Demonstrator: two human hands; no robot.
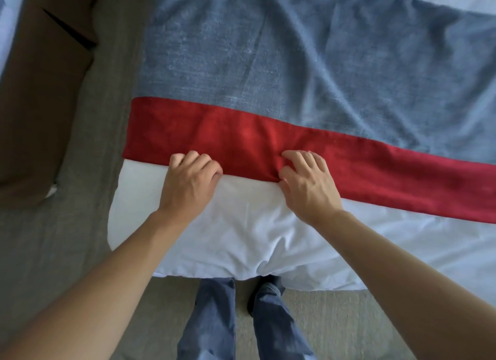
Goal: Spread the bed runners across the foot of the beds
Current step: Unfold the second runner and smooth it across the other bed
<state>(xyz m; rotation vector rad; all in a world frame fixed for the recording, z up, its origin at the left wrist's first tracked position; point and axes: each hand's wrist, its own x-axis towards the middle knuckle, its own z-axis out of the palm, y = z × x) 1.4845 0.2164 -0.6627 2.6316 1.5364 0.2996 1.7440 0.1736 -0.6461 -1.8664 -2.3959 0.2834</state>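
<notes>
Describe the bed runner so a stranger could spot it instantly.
Start at the white bed. Across its foot lies a wide cloth: the bed runner. It is grey-blue with a red band along its near edge, where the left hand and right hand press.

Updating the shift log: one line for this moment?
left hand: on red runner band edge | right hand: pinching same edge | white sheet: below

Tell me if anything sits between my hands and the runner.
Nothing visible does. The left hand and right hand both rest directly on the near red edge of the runner, over the white sheet.
</notes>
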